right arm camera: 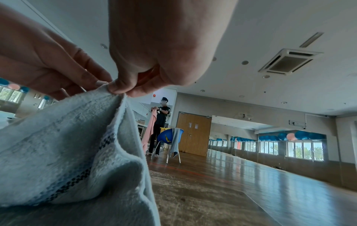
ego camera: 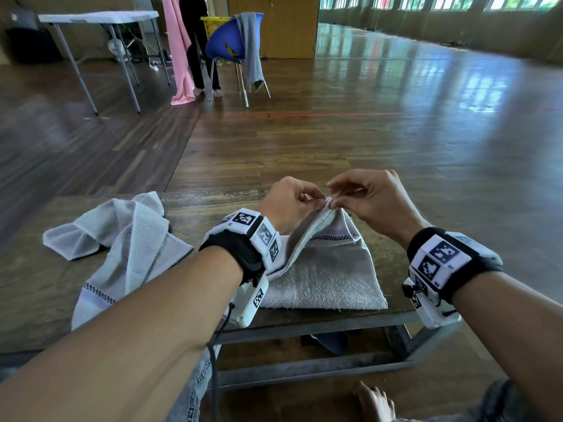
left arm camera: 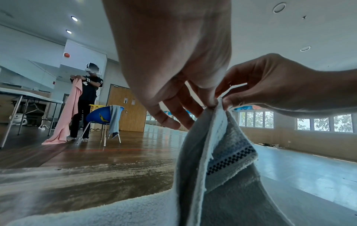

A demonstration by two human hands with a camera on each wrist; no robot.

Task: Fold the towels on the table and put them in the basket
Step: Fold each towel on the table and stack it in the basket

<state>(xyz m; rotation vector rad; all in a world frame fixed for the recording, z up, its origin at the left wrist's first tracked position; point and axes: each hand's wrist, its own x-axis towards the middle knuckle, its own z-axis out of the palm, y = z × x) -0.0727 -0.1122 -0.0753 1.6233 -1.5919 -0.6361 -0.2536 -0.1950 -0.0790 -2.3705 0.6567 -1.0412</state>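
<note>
A white towel [ego camera: 329, 275] with a dark checked stripe lies half folded on the low wooden table [ego camera: 213, 208]. Its far corners are lifted into a peak. My left hand [ego camera: 292, 199] and my right hand [ego camera: 365, 196] meet at that peak, each pinching the towel's edge between thumb and fingertips. The left wrist view shows the towel [left arm camera: 222, 152] hanging from both pinches, with my left hand [left arm camera: 193, 91] above it. In the right wrist view my right hand [right arm camera: 123, 90] pinches the towel [right arm camera: 67, 145] at its top corner. A second crumpled white towel [ego camera: 122, 248] lies on the table's left.
Across the wooden floor stands a blue chair [ego camera: 231, 47] draped with a grey towel [ego camera: 251, 47], a yellow basket [ego camera: 214, 27] behind it. A person holds a pink towel [ego camera: 178, 50] beside a folding table [ego camera: 100, 19]. My bare foot [ego camera: 374, 403] rests under the table's front edge.
</note>
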